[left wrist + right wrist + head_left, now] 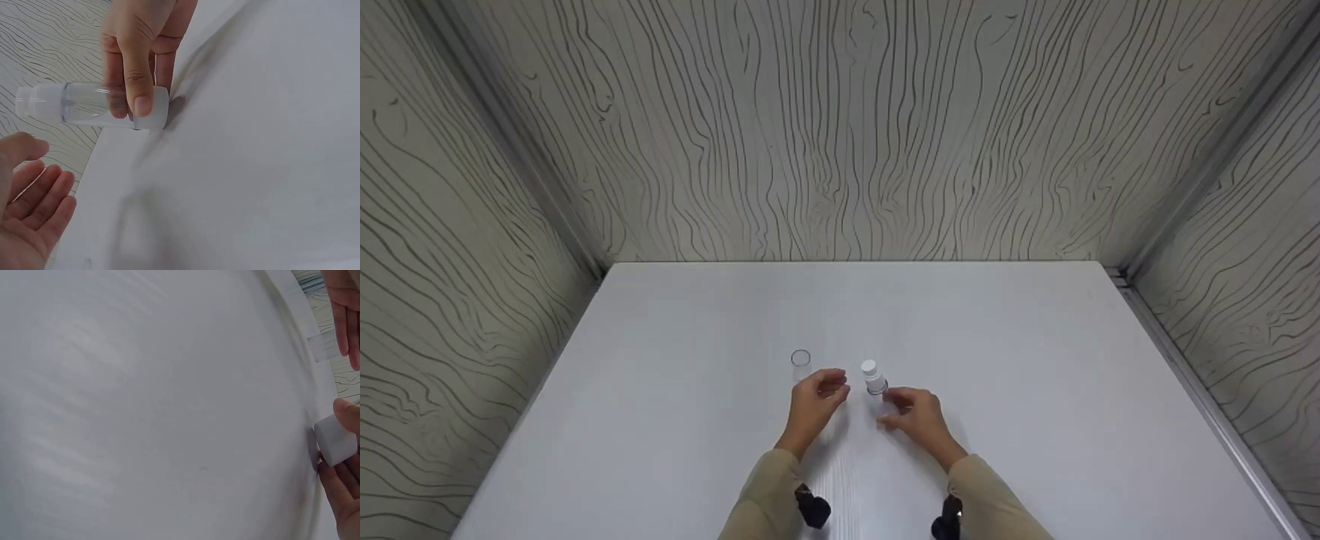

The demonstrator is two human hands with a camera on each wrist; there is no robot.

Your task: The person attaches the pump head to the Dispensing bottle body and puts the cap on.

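Note:
My right hand pinches a small clear bottle near its white bottom end, thumb on one side and fingers on the other. At its far end is a stepped white top. To the left, my left hand is held beside the bottle, apart from it, fingers loosely bent with nothing in them. In the left wrist view that hand's palm faces the bottle top. Just beyond the left hand stands a clear, round-rimmed hollow piece, partly hidden by the hand in the head view.
Both hands are over a white table. A wood-grain patterned panel rises behind its back edge, with similar panels on the left and right. Dark wrist cameras sit under both sleeves.

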